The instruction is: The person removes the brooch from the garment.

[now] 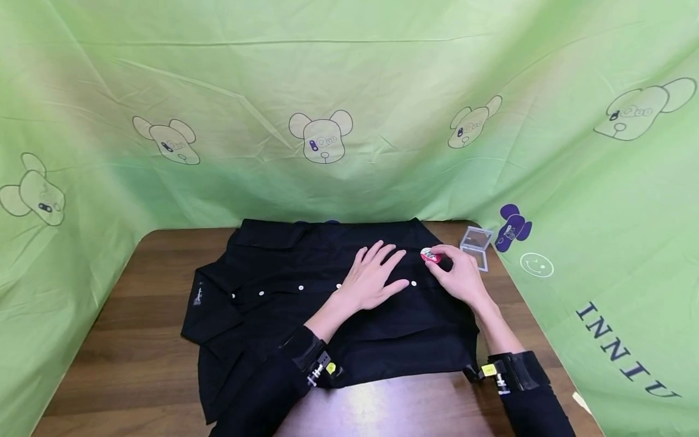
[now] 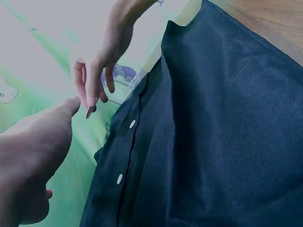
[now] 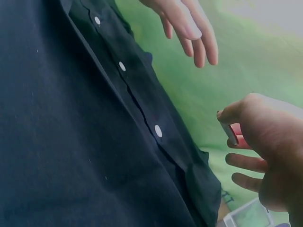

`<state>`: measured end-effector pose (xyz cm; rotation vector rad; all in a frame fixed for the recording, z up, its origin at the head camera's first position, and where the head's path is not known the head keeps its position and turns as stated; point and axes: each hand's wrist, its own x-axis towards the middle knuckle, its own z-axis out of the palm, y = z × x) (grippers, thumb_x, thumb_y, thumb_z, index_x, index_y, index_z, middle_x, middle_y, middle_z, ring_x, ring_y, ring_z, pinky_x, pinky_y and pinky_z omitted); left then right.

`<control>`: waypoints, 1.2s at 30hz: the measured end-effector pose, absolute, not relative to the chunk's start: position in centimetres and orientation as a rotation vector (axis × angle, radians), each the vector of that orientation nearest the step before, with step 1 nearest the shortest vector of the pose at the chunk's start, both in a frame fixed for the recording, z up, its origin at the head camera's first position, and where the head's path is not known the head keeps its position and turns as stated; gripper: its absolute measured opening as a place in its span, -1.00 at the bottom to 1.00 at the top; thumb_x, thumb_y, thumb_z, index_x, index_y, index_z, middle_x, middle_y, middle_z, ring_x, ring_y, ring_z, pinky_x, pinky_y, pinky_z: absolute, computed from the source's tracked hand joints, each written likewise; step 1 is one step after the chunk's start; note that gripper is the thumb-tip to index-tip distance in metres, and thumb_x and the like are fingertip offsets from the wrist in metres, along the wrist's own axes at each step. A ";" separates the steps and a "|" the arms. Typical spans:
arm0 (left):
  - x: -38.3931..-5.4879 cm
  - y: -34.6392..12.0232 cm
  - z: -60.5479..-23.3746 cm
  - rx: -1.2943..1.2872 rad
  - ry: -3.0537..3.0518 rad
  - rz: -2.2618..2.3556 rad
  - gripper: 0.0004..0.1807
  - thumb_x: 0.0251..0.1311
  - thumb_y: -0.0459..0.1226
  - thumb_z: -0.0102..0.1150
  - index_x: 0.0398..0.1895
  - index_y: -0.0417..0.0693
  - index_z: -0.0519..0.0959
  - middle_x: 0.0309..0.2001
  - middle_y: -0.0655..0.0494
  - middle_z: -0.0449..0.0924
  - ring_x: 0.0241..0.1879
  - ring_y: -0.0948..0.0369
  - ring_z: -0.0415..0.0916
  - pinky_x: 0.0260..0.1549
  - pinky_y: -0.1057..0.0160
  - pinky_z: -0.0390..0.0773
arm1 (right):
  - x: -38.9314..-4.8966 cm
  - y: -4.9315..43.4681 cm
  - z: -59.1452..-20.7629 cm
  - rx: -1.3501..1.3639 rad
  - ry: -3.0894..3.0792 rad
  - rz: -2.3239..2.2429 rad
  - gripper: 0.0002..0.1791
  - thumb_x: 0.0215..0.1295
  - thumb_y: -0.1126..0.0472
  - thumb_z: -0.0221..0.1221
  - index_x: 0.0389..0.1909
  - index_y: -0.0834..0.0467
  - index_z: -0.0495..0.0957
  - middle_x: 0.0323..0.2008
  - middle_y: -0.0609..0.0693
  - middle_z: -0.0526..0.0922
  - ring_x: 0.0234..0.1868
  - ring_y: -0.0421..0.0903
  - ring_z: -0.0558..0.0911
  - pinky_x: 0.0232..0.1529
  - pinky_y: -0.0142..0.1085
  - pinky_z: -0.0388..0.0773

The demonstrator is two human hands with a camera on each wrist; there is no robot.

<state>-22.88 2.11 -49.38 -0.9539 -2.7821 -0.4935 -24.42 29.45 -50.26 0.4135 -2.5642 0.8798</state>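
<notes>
A black button-up shirt (image 1: 393,331) lies spread on the table, its collar toward the left and a row of white buttons (image 1: 301,287) running across it. Between thumb and fingers, my right hand (image 1: 463,274) pinches a small round red-and-white disc (image 1: 430,255), badge-like, over the right part of the shirt. The disc shows nearly edge-on in the right wrist view. My left hand (image 1: 368,282) is over the shirt's middle with fingers extended and spread, holding nothing. Whether it touches the cloth I cannot tell.
A small clear case (image 1: 476,240) stands with its lid up at the table's back right, just beyond the right hand. Wooden tabletop (image 1: 136,340) shows around the shirt. A green printed curtain (image 1: 327,73) hangs behind and along both sides.
</notes>
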 end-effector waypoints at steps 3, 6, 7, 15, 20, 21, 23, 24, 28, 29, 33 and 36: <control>-23.0 2.4 -49.6 -0.951 -2.782 -0.474 -0.22 0.69 0.30 0.01 0.79 0.21 0.31 0.73 0.02 0.35 0.80 -0.13 0.18 0.67 -0.27 0.30 | -24.4 30.1 -50.2 0.390 -2.583 0.880 -0.68 0.39 0.23 0.51 0.09 0.26 0.80 0.10 0.22 0.88 0.12 0.26 0.83 0.08 -0.24 0.52; -23.0 2.7 -49.8 -0.945 -2.776 -0.457 -0.22 0.69 0.31 0.00 0.78 0.21 0.32 0.73 0.02 0.36 0.79 -0.12 0.20 0.67 -0.25 0.32 | -24.4 30.7 -50.1 0.368 -2.596 0.861 -0.68 0.40 0.22 0.51 0.09 0.25 0.80 0.08 0.24 0.88 0.07 0.25 0.83 0.04 -0.22 0.51; -23.1 2.8 -49.9 -0.945 -2.773 -0.455 -0.22 0.69 0.31 0.00 0.78 0.21 0.32 0.73 0.02 0.36 0.79 -0.12 0.20 0.67 -0.25 0.32 | -24.5 30.9 -50.1 0.360 -2.598 0.853 -0.68 0.40 0.21 0.51 0.09 0.25 0.80 0.07 0.24 0.88 0.05 0.24 0.82 0.02 -0.22 0.50; -23.0 3.6 -50.0 -0.956 -2.769 -0.464 -0.23 0.69 0.29 0.02 0.77 0.20 0.34 0.72 0.02 0.38 0.77 -0.15 0.24 0.66 -0.25 0.32 | -24.5 32.8 -50.2 0.282 -2.594 0.835 -0.70 0.39 0.22 0.51 0.07 0.23 0.80 -0.01 0.27 0.88 -0.06 0.25 0.82 -0.04 -0.09 0.59; -22.9 3.9 -50.0 -0.962 -2.771 -0.461 -0.26 0.70 0.26 0.01 0.76 0.20 0.36 0.72 0.01 0.39 0.77 -0.14 0.24 0.66 -0.23 0.33 | -24.6 33.8 -50.3 0.239 -2.584 0.839 -0.67 0.38 0.22 0.52 0.09 0.26 0.80 -0.01 0.31 0.87 -0.04 0.29 0.83 -0.08 -0.31 0.53; -22.9 4.0 -50.0 -0.965 -2.773 -0.459 -0.26 0.70 0.26 0.01 0.76 0.20 0.36 0.72 0.01 0.38 0.77 -0.14 0.24 0.66 -0.23 0.32 | -24.6 34.0 -50.3 0.226 -2.585 0.842 -0.66 0.38 0.22 0.52 0.10 0.26 0.80 -0.01 0.30 0.87 -0.05 0.29 0.82 -0.10 -0.37 0.48; -22.8 4.0 -50.0 -0.967 -2.776 -0.459 -0.27 0.71 0.26 0.00 0.76 0.20 0.35 0.72 0.01 0.38 0.77 -0.15 0.24 0.66 -0.23 0.32 | -24.7 34.4 -50.3 0.206 -2.586 0.849 -0.66 0.39 0.21 0.52 0.11 0.26 0.80 -0.03 0.29 0.87 -0.04 0.29 0.81 -0.11 -0.43 0.43; -22.8 4.0 -50.1 -0.966 -2.778 -0.458 -0.27 0.71 0.26 0.00 0.76 0.20 0.35 0.72 0.01 0.38 0.77 -0.15 0.23 0.66 -0.23 0.32 | -24.7 34.5 -50.3 0.195 -2.586 0.854 -0.66 0.40 0.21 0.51 0.11 0.26 0.80 -0.04 0.29 0.87 -0.04 0.28 0.81 -0.11 -0.44 0.43; -22.8 4.1 -50.1 -0.968 -2.782 -0.457 -0.27 0.72 0.26 -0.01 0.77 0.20 0.35 0.72 0.02 0.38 0.77 -0.13 0.23 0.66 -0.22 0.32 | -24.8 35.3 -50.2 0.160 -2.589 0.855 -0.67 0.42 0.20 0.50 0.11 0.25 0.80 -0.06 0.29 0.87 -0.05 0.27 0.78 -0.12 -0.37 0.44; -22.8 4.2 -50.1 -0.969 -2.784 -0.457 -0.27 0.72 0.26 -0.02 0.77 0.21 0.35 0.72 0.02 0.38 0.77 -0.13 0.23 0.67 -0.22 0.31 | -24.9 35.5 -50.2 0.151 -2.592 0.857 -0.68 0.42 0.20 0.50 0.11 0.25 0.80 -0.05 0.30 0.87 -0.05 0.28 0.78 -0.13 -0.36 0.43; -22.8 4.5 -50.2 -0.982 -2.781 -0.470 -0.27 0.72 0.26 -0.03 0.76 0.20 0.35 0.72 0.02 0.38 0.78 -0.13 0.22 0.67 -0.23 0.31 | -25.2 36.3 -50.3 0.115 -2.591 0.846 -0.67 0.43 0.18 0.50 0.11 0.25 0.80 -0.04 0.31 0.87 -0.06 0.30 0.79 -0.17 -0.29 0.41; -22.7 4.9 -50.2 -0.989 -2.779 -0.478 -0.28 0.72 0.25 -0.02 0.76 0.20 0.35 0.71 0.02 0.39 0.77 -0.13 0.23 0.66 -0.24 0.32 | -25.4 36.8 -50.4 0.086 -2.589 0.837 -0.67 0.43 0.18 0.49 0.10 0.25 0.80 -0.04 0.33 0.87 -0.07 0.31 0.79 -0.19 -0.21 0.41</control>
